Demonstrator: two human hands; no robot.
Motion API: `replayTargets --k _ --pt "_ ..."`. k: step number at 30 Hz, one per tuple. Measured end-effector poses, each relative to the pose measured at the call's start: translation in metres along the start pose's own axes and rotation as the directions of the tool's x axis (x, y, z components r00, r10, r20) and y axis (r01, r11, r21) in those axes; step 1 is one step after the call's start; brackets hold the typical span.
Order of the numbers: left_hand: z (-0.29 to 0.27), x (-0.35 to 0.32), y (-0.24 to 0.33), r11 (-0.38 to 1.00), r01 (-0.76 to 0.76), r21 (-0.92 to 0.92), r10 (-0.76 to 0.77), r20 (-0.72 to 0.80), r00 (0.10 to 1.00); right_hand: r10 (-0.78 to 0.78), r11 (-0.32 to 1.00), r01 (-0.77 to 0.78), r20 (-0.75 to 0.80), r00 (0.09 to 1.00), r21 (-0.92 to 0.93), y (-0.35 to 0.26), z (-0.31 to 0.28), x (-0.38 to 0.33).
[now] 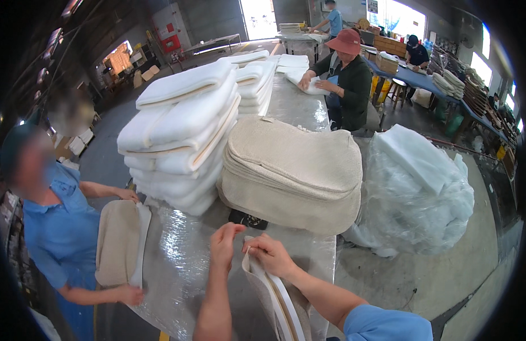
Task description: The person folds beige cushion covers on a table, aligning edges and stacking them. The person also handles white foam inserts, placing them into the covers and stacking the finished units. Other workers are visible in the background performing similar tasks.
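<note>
Nearest the camera, both bare hands work at the top end of a beige fabric cushion cover with a white foam pad inside it [280, 301], which stands on edge at the near side of the long table wrapped in clear plastic film [183, 256]. Right hand [268, 254] closes its fingers over the upper rim of the cover, pinching fabric and foam together; left hand [224, 241] curls its fingertips down just beside it, touching or nearly touching the same rim, though I cannot tell whether it actually grips. Judging by this, the step in hand seems to be seating the foam into its cover, with the mouth of the cover being drawn up over the pad's end; the next move would call for a firm hold on the fabric edge while the foam is pressed down and kept flat, so the seam does not bunch. Beyond the hands lies a small dark object [247, 219], then a stack of beige woven covers [294, 170], and to its left a tall stack of white foam pads [180, 133]. On the left a co-worker in a blue shirt [58, 233] holds another covered pad [119, 241] against the table edge. Off to the right sits a clear plastic bag of foam [413, 193], and further down the table a person in a red hat [345, 79] handles white foam.
</note>
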State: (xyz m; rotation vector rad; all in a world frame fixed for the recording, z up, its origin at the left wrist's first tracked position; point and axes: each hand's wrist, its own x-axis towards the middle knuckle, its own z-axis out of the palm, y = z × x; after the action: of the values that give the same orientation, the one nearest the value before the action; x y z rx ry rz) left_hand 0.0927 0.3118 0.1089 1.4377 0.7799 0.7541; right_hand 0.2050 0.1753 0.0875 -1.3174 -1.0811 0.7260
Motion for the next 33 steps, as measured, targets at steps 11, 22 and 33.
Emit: replayTargets --k 11,22,33 --pt "0.014 -0.008 -0.033 0.953 0.289 -0.09 -0.244 0.337 0.909 -0.164 0.982 0.175 -0.144 0.976 0.067 0.012 0.012 -0.025" --pt "-0.037 -0.027 -0.017 0.929 0.371 0.01 -0.371 0.073 0.926 0.114 0.989 -0.115 -0.011 0.993 -0.097 -0.044 -0.024 -0.189" --pt "-0.106 -0.12 -0.018 0.972 0.194 -0.13 -0.23 -0.394 0.89 0.338 0.922 -0.321 0.047 0.94 -0.216 -0.046 -0.051 -0.348"
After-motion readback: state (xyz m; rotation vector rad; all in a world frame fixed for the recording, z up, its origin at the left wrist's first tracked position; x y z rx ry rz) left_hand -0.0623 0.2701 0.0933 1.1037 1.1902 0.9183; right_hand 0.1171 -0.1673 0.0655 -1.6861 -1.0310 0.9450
